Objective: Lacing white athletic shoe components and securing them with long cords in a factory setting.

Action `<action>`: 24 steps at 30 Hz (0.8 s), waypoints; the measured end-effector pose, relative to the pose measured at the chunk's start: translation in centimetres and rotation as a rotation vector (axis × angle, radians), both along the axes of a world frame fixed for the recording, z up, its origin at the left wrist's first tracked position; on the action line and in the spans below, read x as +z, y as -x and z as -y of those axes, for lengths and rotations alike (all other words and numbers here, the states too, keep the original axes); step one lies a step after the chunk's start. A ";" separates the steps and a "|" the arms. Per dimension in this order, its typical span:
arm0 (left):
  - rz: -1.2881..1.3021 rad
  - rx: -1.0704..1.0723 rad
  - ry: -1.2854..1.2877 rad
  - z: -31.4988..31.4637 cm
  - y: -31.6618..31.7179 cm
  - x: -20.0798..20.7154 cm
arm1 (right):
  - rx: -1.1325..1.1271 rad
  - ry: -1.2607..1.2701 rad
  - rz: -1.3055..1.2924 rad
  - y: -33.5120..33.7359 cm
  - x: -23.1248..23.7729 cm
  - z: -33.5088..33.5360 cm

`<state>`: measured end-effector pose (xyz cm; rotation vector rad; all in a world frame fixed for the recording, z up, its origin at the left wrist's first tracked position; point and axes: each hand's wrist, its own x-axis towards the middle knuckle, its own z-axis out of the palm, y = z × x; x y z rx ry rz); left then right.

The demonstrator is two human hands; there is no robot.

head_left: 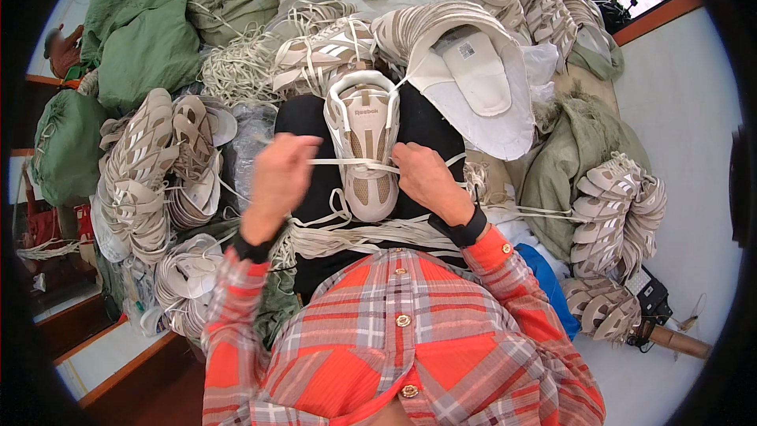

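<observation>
Lace ends pinched, one per hand: left hand [277, 177] closes its grip on the left run of the white flat lace [347, 162], right hand [426, 177] on the right run, pulling it taut straight across the shoe upper [364, 142].

Upper sits on the black lap cloth [426, 122], between both hands, toe end toward the person, collar end away.

Progress, as a judgement: early to mid lacing. One crossing drawn tight at mid-vamp; eyelets nearer the collar look not yet laced (hard to be sure, the hands cover part of the row). Loose lace tails trail down toward the plaid shirt [394, 339].

Look of the piece: beige mesh panels, white overlays and white padded collar, no sole visible, so soft and floppy.

Around: bundle of loose laces [355, 237] across the lap, stacks of same-type uppers [150, 166] to the left and more [615, 213] to the right, white insole board [477, 71] beyond, green sacks [146, 39] at far left.
</observation>
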<state>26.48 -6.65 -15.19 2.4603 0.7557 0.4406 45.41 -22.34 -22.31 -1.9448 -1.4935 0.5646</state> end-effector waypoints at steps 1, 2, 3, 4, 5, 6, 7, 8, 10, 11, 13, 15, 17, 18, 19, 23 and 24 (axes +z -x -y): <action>0.106 -0.067 0.107 1.3 -2.0 -0.9 | 0.005 -0.002 0.000 0.2 0.3 -0.2; 0.053 -0.112 0.266 2.5 -3.9 -1.1 | 0.006 0.016 0.041 0.4 0.9 -0.4; 0.059 -0.109 0.270 3.1 -5.1 -3.0 | 0.006 0.034 0.083 0.7 1.4 -0.6; 0.003 -0.093 0.240 3.6 -6.1 -3.6 | 0.001 0.034 0.083 0.9 1.2 -0.7; -0.041 -0.110 0.284 3.6 -6.4 -4.0 | -0.039 0.036 0.054 1.2 0.7 -0.7; -0.087 -0.126 0.328 3.6 -6.7 -4.2 | -0.079 0.037 0.024 1.3 0.3 -0.7; -0.090 -0.127 0.325 3.5 -6.6 -4.7 | -0.099 0.056 -0.083 1.1 0.1 -0.6; -0.079 -0.119 0.495 3.5 -6.3 -5.3 | -0.099 0.054 -0.087 0.9 -0.1 -0.4; -0.071 -0.112 0.666 3.3 -6.1 -5.8 | -0.173 -0.003 -0.264 0.6 -0.6 0.3; -0.046 -0.116 0.716 3.3 -6.1 -5.8 | -0.149 -0.055 -0.268 0.5 -1.2 0.3; -0.034 -0.103 0.813 2.9 -5.7 -6.0 | -0.191 0.003 -0.320 1.1 -1.3 -0.1; -0.050 -0.120 0.819 2.4 -5.3 -6.7 | -0.175 0.008 -0.328 1.3 -0.3 -0.4; -0.084 -0.156 0.799 1.8 -5.3 -6.5 | -0.180 0.011 -0.318 1.3 -0.9 -0.8; -0.084 -0.156 0.797 1.4 -5.5 -6.3 | -0.186 0.016 -0.308 1.4 -1.1 -0.9; -0.173 -0.230 0.647 1.2 -5.9 -6.1 | -0.182 0.017 -0.305 1.3 -1.0 -0.8; -0.264 -0.419 0.340 0.7 -6.9 -5.0 | -0.118 0.100 -0.199 1.6 0.1 -0.8; -0.262 -0.416 0.343 0.5 -7.0 -5.3 | -0.120 0.148 -0.100 1.9 0.4 -0.9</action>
